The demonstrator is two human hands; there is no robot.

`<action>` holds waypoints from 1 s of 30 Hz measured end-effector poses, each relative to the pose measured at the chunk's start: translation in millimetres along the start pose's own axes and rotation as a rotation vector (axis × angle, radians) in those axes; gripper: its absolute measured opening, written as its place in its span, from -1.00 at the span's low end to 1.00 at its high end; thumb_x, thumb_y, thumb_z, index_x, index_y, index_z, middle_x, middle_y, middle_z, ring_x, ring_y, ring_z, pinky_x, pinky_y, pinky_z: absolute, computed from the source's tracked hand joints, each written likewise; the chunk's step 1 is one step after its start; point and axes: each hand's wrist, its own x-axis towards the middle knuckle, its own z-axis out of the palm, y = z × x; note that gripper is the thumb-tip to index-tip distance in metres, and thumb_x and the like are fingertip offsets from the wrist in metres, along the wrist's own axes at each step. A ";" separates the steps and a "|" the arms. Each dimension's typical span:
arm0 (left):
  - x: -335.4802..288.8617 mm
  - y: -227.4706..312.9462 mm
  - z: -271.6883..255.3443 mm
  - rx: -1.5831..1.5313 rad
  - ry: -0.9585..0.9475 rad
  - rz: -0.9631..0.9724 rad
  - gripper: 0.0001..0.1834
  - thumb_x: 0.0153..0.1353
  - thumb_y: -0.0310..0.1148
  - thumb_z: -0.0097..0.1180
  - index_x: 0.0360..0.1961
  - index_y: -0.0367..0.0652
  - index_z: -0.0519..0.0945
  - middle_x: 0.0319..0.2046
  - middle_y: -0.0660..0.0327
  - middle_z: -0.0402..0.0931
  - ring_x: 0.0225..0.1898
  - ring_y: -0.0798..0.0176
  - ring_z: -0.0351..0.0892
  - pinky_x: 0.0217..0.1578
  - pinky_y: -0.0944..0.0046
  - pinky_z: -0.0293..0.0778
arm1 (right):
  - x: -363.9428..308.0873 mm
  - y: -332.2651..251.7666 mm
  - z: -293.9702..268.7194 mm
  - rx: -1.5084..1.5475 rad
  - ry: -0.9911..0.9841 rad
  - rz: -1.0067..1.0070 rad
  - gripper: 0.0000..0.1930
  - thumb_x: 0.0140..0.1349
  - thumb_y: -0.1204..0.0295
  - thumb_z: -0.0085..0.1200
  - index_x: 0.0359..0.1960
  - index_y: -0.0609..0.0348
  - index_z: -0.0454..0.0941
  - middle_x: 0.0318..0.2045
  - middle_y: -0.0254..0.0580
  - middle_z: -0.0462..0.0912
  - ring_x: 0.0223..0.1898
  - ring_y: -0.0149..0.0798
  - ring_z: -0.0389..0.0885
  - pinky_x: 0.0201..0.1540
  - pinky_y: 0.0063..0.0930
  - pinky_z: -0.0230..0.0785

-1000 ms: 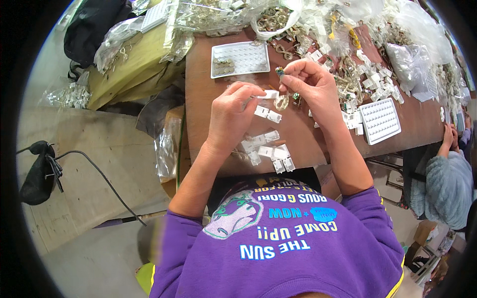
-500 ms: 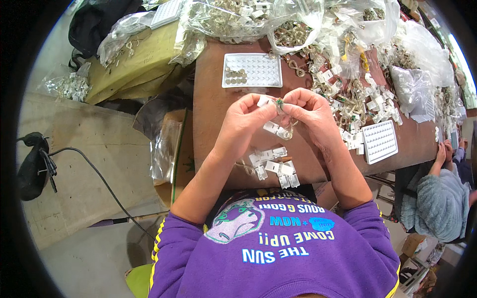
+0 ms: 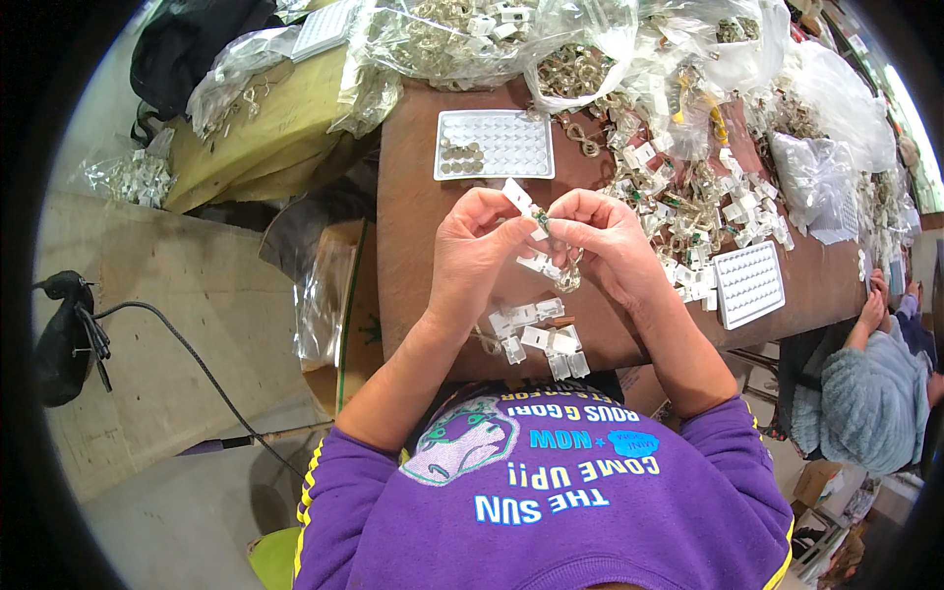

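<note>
White card tag (image 3: pixel 517 194), light and bendy, is pinched by its edge in left hand (image 3: pixel 472 251) fingers above the bench (image 3: pixel 403 246); right hand (image 3: pixel 605 241) fingers grip a tiny green-tipped piece (image 3: pixel 542 220), probably fiddly and easily dropped.

A single head-worn fisheye looks steeply down from above the person's chest. The table (image 3: pixel 413 256) fills twelve o'clock, both hands meeting near centre, close to the lens. Forearms enter from six o'clock. The floor (image 3: pixel 167 324) lies at nine. Edges bend near the dark rim.
</note>
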 end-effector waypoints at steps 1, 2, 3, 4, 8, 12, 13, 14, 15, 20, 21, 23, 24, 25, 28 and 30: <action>0.0 -0.3 0.7 0.006 0.002 0.000 -0.83 0.18 -0.54 0.22 -0.22 -0.28 0.51 -0.33 0.21 0.60 -0.36 0.40 0.62 -0.34 0.44 0.53 | 0.2 0.0 -0.4 -0.005 -0.005 -0.001 -0.84 0.22 0.47 0.18 -0.23 0.30 0.56 -0.40 -0.26 0.63 -0.45 -0.47 0.56 -0.37 -0.63 0.39; 0.2 -0.5 1.2 0.006 0.003 0.001 -0.82 0.17 -0.55 0.22 -0.22 -0.29 0.51 -0.33 0.21 0.59 -0.36 0.39 0.63 -0.33 0.44 0.54 | 0.1 0.1 -0.7 -0.005 -0.004 -0.003 -0.84 0.22 0.47 0.18 -0.23 0.30 0.56 -0.40 -0.26 0.64 -0.44 -0.47 0.56 -0.37 -0.64 0.39; 0.1 -0.8 1.5 0.005 0.008 0.001 -0.81 0.16 -0.56 0.23 -0.22 -0.29 0.51 -0.33 0.21 0.59 -0.36 0.38 0.63 -0.33 0.43 0.54 | 0.2 0.4 -0.7 -0.004 -0.004 -0.005 -0.84 0.22 0.47 0.18 -0.24 0.30 0.56 -0.40 -0.25 0.64 -0.44 -0.47 0.56 -0.37 -0.64 0.39; 0.1 -0.7 1.3 0.042 0.010 -0.003 -0.81 0.15 -0.57 0.24 -0.22 -0.29 0.51 -0.33 0.22 0.59 -0.35 0.39 0.63 -0.32 0.43 0.54 | 0.1 0.5 -0.8 0.001 -0.004 -0.010 -0.84 0.22 0.47 0.18 -0.24 0.31 0.56 -0.40 -0.25 0.64 -0.43 -0.47 0.57 -0.37 -0.64 0.39; -0.7 -0.4 0.5 0.174 0.008 -0.003 -0.80 0.12 -0.58 0.26 -0.24 -0.28 0.53 -0.32 0.24 0.59 -0.31 0.42 0.61 -0.28 0.44 0.52 | -0.8 0.6 0.0 -0.123 0.027 -0.039 -0.86 0.20 0.48 0.18 -0.28 0.31 0.58 -0.42 -0.26 0.65 -0.43 -0.49 0.57 -0.36 -0.64 0.39; -3.3 3.2 -1.7 0.206 -0.036 0.003 -0.80 0.09 -0.61 0.27 -0.26 -0.25 0.53 -0.32 0.27 0.58 -0.28 0.45 0.58 -0.26 0.46 0.50 | -2.7 -3.3 -2.5 -0.211 -0.001 -0.047 -0.89 0.17 0.48 0.20 -0.33 0.27 0.59 -0.47 -0.32 0.63 -0.44 -0.49 0.57 -0.33 -0.63 0.40; -4.0 3.5 -1.5 0.191 -0.053 0.012 -0.80 0.08 -0.62 0.26 -0.26 -0.25 0.53 -0.32 0.27 0.58 -0.28 0.46 0.57 -0.26 0.46 0.50 | -2.6 -4.3 -3.5 -0.210 -0.028 -0.048 -0.89 0.16 0.47 0.21 -0.35 0.26 0.59 -0.49 -0.34 0.62 -0.44 -0.48 0.57 -0.32 -0.63 0.40; -4.7 3.7 -1.4 0.169 -0.067 0.024 -0.80 0.08 -0.62 0.26 -0.26 -0.24 0.53 -0.32 0.27 0.58 -0.29 0.46 0.57 -0.27 0.46 0.50 | -2.7 -4.8 -4.3 -0.178 -0.038 -0.006 -0.88 0.16 0.47 0.22 -0.33 0.24 0.59 -0.47 -0.35 0.62 -0.42 -0.48 0.57 -0.30 -0.62 0.41; -5.3 3.7 -1.2 0.146 -0.081 0.037 -0.79 0.08 -0.63 0.25 -0.27 -0.23 0.53 -0.33 0.27 0.58 -0.29 0.46 0.57 -0.27 0.45 0.51 | -2.4 -4.5 -4.6 -0.142 -0.065 0.038 -0.87 0.15 0.46 0.24 -0.32 0.22 0.58 -0.45 -0.37 0.61 -0.40 -0.48 0.57 -0.27 -0.61 0.41; -7.5 1.4 -0.1 0.005 -0.218 0.063 -0.82 0.16 -0.61 0.22 -0.24 -0.21 0.50 -0.31 0.34 0.53 -0.27 0.48 0.54 -0.24 0.48 0.49 | -1.2 3.9 -0.6 0.206 -0.153 0.213 -0.77 0.14 0.41 0.28 -0.23 0.14 0.51 -0.28 -0.37 0.57 -0.28 -0.47 0.57 -0.18 -0.51 0.48; -7.4 1.3 0.1 -0.015 -0.233 0.066 -0.82 0.16 -0.61 0.22 -0.25 -0.21 0.50 -0.31 0.35 0.52 -0.27 0.48 0.53 -0.24 0.48 0.49 | -0.7 4.7 0.2 0.209 -0.172 0.218 -0.78 0.15 0.40 0.27 -0.24 0.14 0.50 -0.29 -0.36 0.57 -0.27 -0.46 0.58 -0.17 -0.50 0.49; -8.0 1.2 1.2 0.056 -0.166 0.103 -0.84 0.18 -0.61 0.20 -0.25 -0.22 0.49 -0.31 0.32 0.54 -0.28 0.48 0.54 -0.25 0.48 0.49 | 0.6 4.8 1.4 0.223 -0.201 0.217 -0.79 0.18 0.37 0.25 -0.27 0.14 0.49 -0.30 -0.34 0.57 -0.26 -0.45 0.59 -0.15 -0.49 0.50; -7.9 1.2 2.1 0.092 -0.133 0.120 -0.84 0.18 -0.61 0.19 -0.25 -0.22 0.49 -0.31 0.31 0.55 -0.29 0.48 0.55 -0.25 0.48 0.48 | 1.8 5.7 3.2 0.200 -0.168 0.193 -0.79 0.20 0.35 0.24 -0.26 0.15 0.49 -0.30 -0.32 0.57 -0.25 -0.43 0.59 -0.14 -0.49 0.51; -7.4 1.3 2.7 0.080 -0.099 0.128 -0.85 0.18 -0.61 0.20 -0.26 -0.23 0.50 -0.33 0.31 0.56 -0.30 0.49 0.55 -0.26 0.48 0.49 | 3.0 6.8 5.2 0.182 -0.127 0.164 -0.79 0.21 0.34 0.22 -0.25 0.16 0.48 -0.29 -0.30 0.58 -0.24 -0.42 0.60 -0.14 -0.48 0.51; -5.3 2.0 4.6 0.084 0.019 0.188 -0.89 0.19 -0.61 0.20 -0.28 -0.25 0.53 -0.35 0.30 0.59 -0.31 0.53 0.56 -0.29 0.52 0.50 | 2.4 5.5 8.2 0.187 -0.117 0.088 -0.78 0.27 0.30 0.16 -0.25 0.19 0.48 -0.27 -0.27 0.59 -0.22 -0.41 0.61 -0.13 -0.49 0.51; -7.3 2.9 4.7 0.119 0.059 0.234 -0.88 0.18 -0.61 0.21 -0.28 -0.25 0.53 -0.35 0.30 0.59 -0.31 0.54 0.55 -0.28 0.53 0.50 | -0.8 4.8 10.1 0.093 -0.088 0.035 -0.78 0.26 0.32 0.17 -0.28 0.22 0.48 -0.28 -0.28 0.60 -0.22 -0.44 0.60 -0.15 -0.54 0.49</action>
